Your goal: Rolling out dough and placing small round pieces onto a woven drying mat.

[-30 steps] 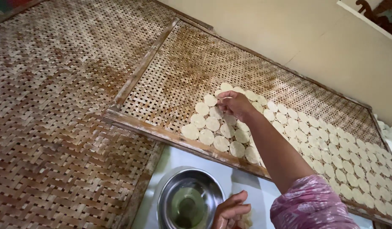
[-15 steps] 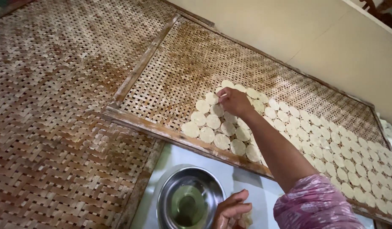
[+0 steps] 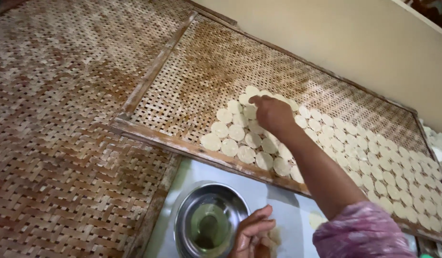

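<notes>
The right hand [image 3: 272, 113] reaches out over the woven tray [image 3: 192, 81], fingertips pinched down at the far-left edge of the rows of pale discs [image 3: 240, 138]; whether a disc sits under them is hidden. Bare weave lies just left. The left hand [image 3: 252, 236], loosely curled, rests near the body, beside the steel bowl [image 3: 209, 222].

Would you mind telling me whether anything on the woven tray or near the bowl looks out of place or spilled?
Nothing stands out. The pale discs lie flat in neat rows on the woven tray, the right hand rests on them, and the metal bowl sits upright beside the left hand.
</notes>
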